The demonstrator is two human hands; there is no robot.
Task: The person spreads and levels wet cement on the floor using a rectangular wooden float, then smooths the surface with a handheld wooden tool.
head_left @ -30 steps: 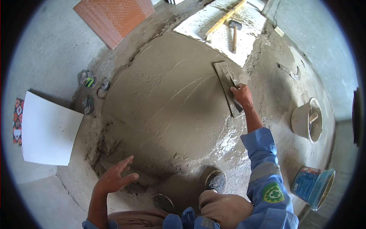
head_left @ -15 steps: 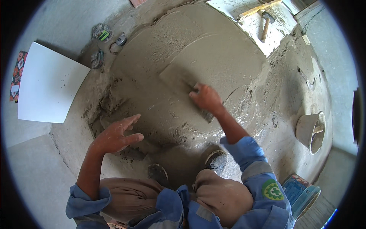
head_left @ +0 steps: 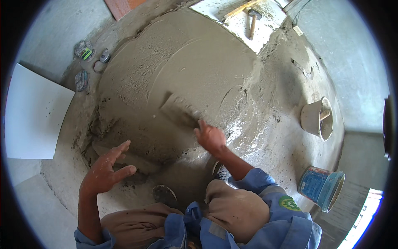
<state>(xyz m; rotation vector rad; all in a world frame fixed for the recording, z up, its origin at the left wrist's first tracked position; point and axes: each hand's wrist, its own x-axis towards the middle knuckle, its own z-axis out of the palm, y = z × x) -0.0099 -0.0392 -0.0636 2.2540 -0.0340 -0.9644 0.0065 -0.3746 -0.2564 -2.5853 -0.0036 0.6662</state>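
Trowel point(head_left: 182, 108): motion-blurred on the wet mortar point(head_left: 203, 70), between its middle and near edge.
Right hand point(head_left: 212, 137): fingers clamped on the trowel's grip.
Left hand point(head_left: 104, 171): empty, thumb apart from fingers, above the mortar's near left edge.
Change: within 1.0 s, the trowel sweeps here from the far right edge beside the white board point(head_left: 236, 31).
Meaning: probably 1 smoothing stroke; the pitted left side seemingly needs more.
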